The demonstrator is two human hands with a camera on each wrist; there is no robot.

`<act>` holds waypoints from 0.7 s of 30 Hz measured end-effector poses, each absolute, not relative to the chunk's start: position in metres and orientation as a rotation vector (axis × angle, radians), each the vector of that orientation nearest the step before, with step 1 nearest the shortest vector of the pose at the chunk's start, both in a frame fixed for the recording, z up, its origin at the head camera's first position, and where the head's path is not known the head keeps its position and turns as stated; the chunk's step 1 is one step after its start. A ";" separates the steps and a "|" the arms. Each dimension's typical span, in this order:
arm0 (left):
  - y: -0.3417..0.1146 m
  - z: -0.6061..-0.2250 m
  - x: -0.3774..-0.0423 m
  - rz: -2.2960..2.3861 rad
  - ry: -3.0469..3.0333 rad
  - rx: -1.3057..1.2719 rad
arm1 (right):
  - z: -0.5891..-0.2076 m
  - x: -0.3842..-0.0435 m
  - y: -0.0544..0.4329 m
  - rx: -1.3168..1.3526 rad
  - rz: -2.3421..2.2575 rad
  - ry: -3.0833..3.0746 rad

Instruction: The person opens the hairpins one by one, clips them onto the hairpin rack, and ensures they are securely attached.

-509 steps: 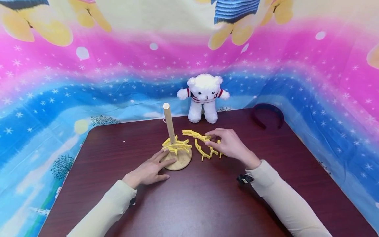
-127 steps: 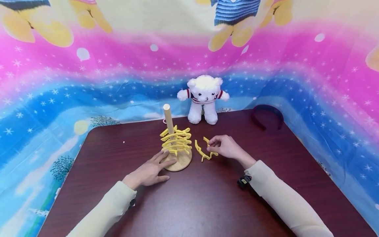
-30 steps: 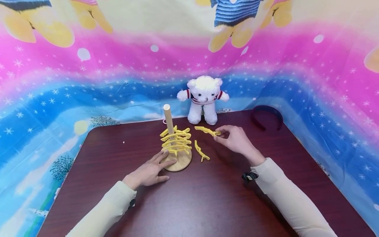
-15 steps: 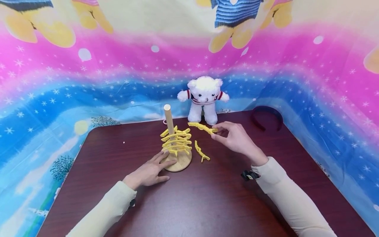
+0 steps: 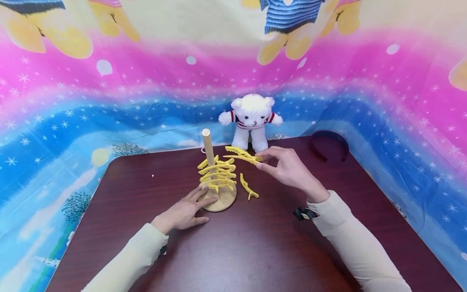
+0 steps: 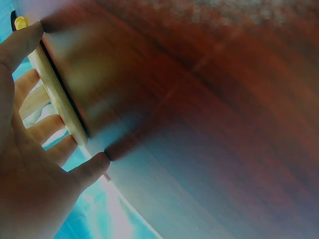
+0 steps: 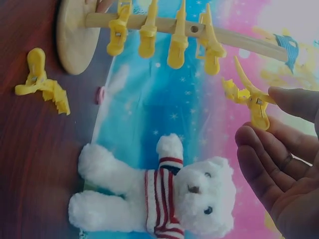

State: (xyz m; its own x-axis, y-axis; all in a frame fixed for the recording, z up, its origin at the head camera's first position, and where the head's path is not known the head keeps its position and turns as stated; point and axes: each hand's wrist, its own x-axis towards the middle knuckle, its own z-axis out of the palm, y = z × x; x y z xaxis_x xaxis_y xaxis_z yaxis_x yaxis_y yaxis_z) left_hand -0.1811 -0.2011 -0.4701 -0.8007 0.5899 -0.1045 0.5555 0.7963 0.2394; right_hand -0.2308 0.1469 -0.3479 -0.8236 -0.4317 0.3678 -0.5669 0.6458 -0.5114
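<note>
Between thumb and fingers my right hand (image 5: 292,169) pinches the tail of a yellow hair clip (image 5: 240,155), whose two arms are spread apart. In the head view the clip points left toward a wooden post (image 5: 208,148), at about the height of the top clip there. Several yellow hair clips (image 7: 178,45) are clamped along that post, one above another. My left hand (image 5: 182,209) lies with extended fingers on the post's round wooden base (image 5: 223,202). A single yellow hair clip (image 5: 249,188) lies on the table, right of the base.
A white teddy bear (image 5: 251,121) in a striped top stands behind the post, against the printed cloth backdrop. The dark red headband (image 5: 329,142) is at the table's back right. A small pink ring (image 7: 101,94) sits near the back edge.
My right hand has picked up a hair clip from the table and carried it left toward the post; its arms have just spread. More clips sit on the post than 17 seconds ago.
</note>
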 end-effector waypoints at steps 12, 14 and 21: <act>-0.200 -0.470 -0.180 0.301 2.806 0.908 | -0.344 -0.232 0.124 0.922 0.914 -2.645; -0.200 -0.470 -0.180 0.300 2.810 0.913 | -0.344 -0.233 0.121 0.943 0.915 -2.644; -0.200 -0.470 -0.181 0.303 2.809 0.901 | -0.343 -0.239 0.109 1.003 0.872 -2.634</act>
